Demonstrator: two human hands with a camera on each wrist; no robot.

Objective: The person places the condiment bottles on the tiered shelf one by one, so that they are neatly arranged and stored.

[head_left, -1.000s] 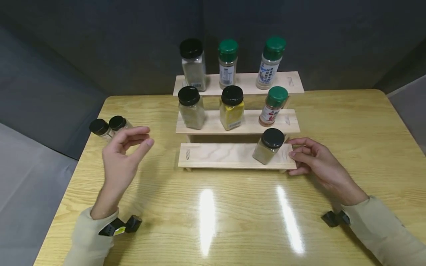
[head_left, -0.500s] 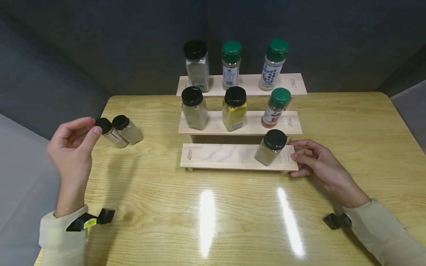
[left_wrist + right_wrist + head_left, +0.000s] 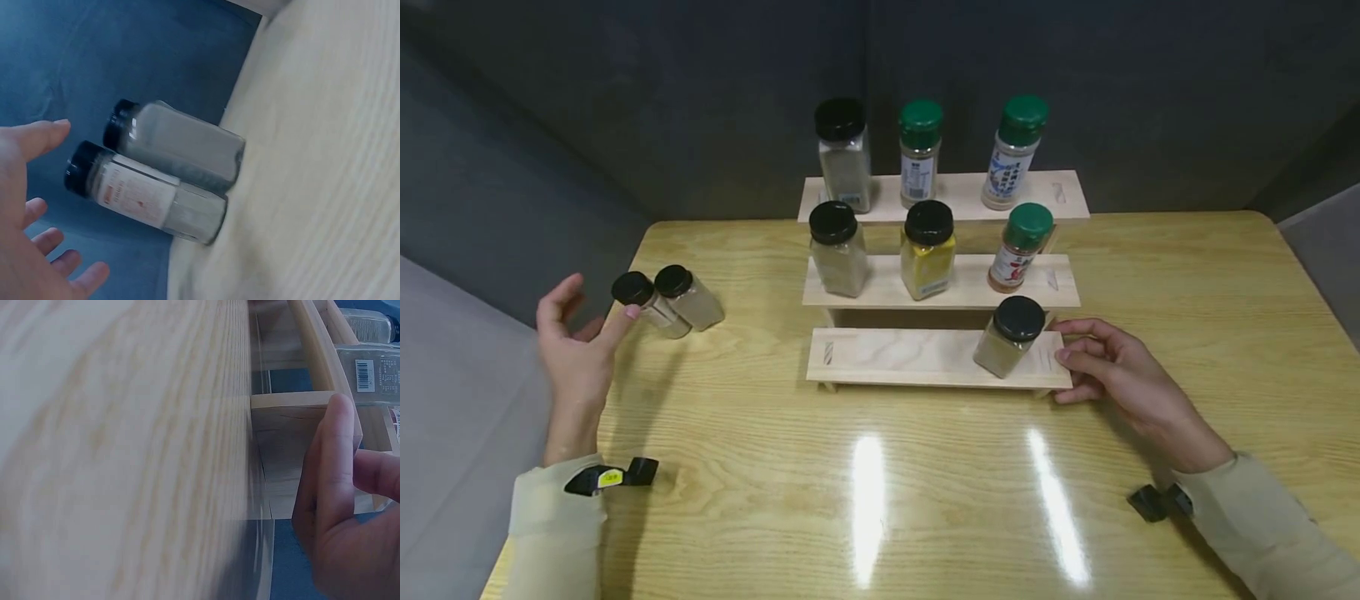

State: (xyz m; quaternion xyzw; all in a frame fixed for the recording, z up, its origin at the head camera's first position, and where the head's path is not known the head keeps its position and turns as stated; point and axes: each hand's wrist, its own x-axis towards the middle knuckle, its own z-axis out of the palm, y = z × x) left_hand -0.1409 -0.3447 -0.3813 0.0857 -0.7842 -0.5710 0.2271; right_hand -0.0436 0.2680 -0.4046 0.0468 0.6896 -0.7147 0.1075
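At the table's left, two black-capped spice jars stand side by side: a round labelled jar (image 3: pixel 664 318) and a plain square jar (image 3: pixel 700 305). My left hand (image 3: pixel 577 362) is just left of them, fingers parted and holding nothing. In the left wrist view, thumb and fingers spread around the space before the round jar's cap (image 3: pixel 84 169). My right hand (image 3: pixel 1112 367) grips the right end of the wooden spice rack's lowest shelf (image 3: pixel 887 357), thumb on top and fingers below. A black-capped square jar (image 3: pixel 1000 350) stands on that shelf, near this hand.
The middle shelf (image 3: pixel 880 279) bears two black-capped jars and a green-capped shaker (image 3: pixel 1018 258). On the top shelf (image 3: pixel 958 190) stand a tall black-capped jar (image 3: pixel 846 171) and two green-capped shakers. A dark partition (image 3: pixel 737 108) rises behind the table (image 3: pixel 760 483).
My left hand has moved left, from in front of the two jars to their left side, and its fingers have spread wider. The right hand stays on the shelf's end.
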